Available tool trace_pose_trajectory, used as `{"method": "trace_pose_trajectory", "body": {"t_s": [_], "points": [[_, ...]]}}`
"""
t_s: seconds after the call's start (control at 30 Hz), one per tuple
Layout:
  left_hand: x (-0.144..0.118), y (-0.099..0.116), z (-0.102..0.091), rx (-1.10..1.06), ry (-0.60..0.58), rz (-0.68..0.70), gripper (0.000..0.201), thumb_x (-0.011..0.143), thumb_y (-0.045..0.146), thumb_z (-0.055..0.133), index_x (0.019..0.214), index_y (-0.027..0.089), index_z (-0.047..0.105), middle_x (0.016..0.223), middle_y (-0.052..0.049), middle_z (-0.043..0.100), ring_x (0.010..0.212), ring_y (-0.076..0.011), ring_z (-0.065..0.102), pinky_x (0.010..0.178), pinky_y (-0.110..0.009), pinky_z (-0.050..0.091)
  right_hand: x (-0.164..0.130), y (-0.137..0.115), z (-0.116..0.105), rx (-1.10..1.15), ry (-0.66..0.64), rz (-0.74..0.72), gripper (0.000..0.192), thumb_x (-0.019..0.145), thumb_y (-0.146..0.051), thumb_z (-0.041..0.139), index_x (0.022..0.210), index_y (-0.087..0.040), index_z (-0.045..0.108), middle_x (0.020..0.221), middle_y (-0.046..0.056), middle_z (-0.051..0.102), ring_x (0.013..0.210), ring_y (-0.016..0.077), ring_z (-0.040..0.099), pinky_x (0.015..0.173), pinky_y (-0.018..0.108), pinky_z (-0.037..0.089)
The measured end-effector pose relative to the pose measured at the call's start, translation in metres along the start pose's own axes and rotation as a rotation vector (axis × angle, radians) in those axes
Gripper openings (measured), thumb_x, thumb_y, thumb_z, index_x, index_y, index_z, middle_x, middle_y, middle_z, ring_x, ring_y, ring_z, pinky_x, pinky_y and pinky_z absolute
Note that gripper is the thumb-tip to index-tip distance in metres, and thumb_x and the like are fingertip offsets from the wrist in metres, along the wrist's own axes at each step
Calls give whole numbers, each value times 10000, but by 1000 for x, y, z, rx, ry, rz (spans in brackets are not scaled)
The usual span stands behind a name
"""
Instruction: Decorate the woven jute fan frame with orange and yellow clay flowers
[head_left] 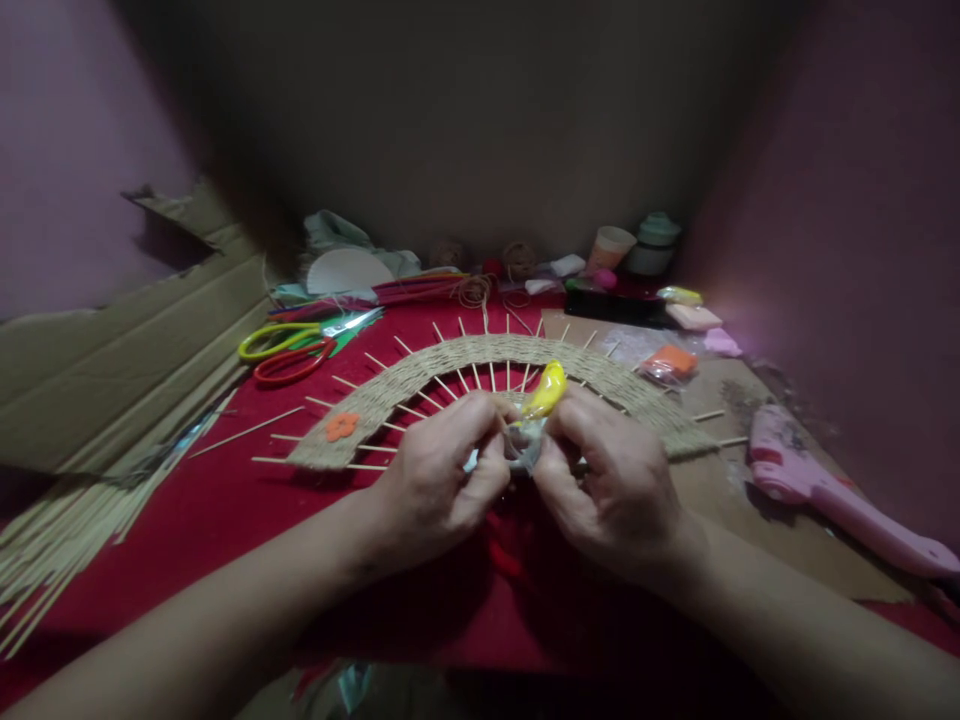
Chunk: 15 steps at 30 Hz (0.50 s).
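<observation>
**A:** What containers are on the work surface, and what is in them?

**B:** At the back stand a paper cup [611, 246] and a lidded pale-green jar [655, 243]; their contents cannot be seen. A small clear packet [670, 364] holding something orange lies on the brown board [757, 520], right of centre.

**A:** What else surrounds the hands?

**B:** A half-round woven fan of twine and wooden skewers [487, 385] spreads across the red cloth [225, 510], an orange flower shape [342, 426] on its left end. Yellow-handled scissors [279, 338] and red-handled scissors [294, 364] lie to the far left, loose sticks [67, 530] and cardboard [120, 370] beyond them. A pink glue gun [825, 490] rests on the right. The hands sit in front of the fan's middle, covering its lower centre.

**A:** And the hands themselves?

**B:** The left hand [439, 480] and right hand [611, 490] meet at the centre, fingers curled and pinched together on a clear wrapper [523, 445]. A yellow lump [545, 390] pokes up out of it, just above the right hand's fingertips [564, 412], over the fan.
</observation>
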<state>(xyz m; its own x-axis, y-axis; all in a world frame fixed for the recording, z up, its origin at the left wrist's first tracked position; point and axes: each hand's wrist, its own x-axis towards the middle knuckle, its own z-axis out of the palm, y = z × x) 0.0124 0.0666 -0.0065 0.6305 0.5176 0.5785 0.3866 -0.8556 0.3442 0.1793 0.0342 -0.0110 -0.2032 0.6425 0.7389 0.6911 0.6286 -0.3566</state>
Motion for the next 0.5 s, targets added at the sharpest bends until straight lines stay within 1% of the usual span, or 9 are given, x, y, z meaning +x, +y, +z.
{"method": "trace_pose_trajectory", "body": {"t_s": [0.1, 0.2, 0.3, 0.4, 0.43, 0.5], "points": [[-2, -3, 2, 109, 70, 32, 88, 842, 80, 459, 811, 163, 458, 783, -50, 590, 675, -120, 556, 614, -234, 464, 0, 1, 2, -90, 7, -31, 175, 773, -109, 433, 636, -213, 403, 594, -5, 409, 549, 126, 375, 505, 278, 324], [-3, -4, 4, 186, 80, 43, 83, 849, 91, 462, 803, 160, 472, 759, -39, 583, 652, -122, 549, 605, -246, 453, 1, 2, 4, -191, 6, -37, 156, 766, -137, 449, 630, -208, 425, 633, 30, 449, 601, 153, 405, 545, 307, 360], [-2, -1, 3, 115, 41, -18, 46, 866, 119, 464, 865, 150, 498, 733, -18, 575, 628, -107, 551, 599, -227, 454, 1, 2, 5, -164, -8, -26, 155, 770, -129, 452, 635, -202, 438, 666, 49, 464, 625, 163, 434, 558, 314, 398], [-1, 0, 3, 43, 17, -58, 117, 867, 149, 494, 984, 141, 489, 786, -18, 601, 673, -102, 588, 636, -212, 475, 0, 1, 6, -112, -27, -43, 160, 790, -121, 440, 651, -201, 447, 701, 59, 482, 631, 161, 453, 551, 305, 422], [-1, 0, 4, 55, 24, -57, 121, 867, 155, 502, 987, 147, 488, 789, -14, 602, 674, -101, 588, 637, -211, 475, 0, 0, 6, -104, -33, -58, 162, 798, -122, 433, 657, -200, 452, 709, 62, 488, 640, 165, 460, 558, 309, 433], [-1, -1, 4, 123, 50, -32, 50, 867, 152, 503, 915, 162, 496, 747, 1, 577, 640, -100, 560, 609, -215, 456, 0, -1, 6, -102, -43, -95, 166, 812, -125, 424, 669, -195, 469, 709, 70, 498, 659, 179, 471, 574, 324, 451]]}}
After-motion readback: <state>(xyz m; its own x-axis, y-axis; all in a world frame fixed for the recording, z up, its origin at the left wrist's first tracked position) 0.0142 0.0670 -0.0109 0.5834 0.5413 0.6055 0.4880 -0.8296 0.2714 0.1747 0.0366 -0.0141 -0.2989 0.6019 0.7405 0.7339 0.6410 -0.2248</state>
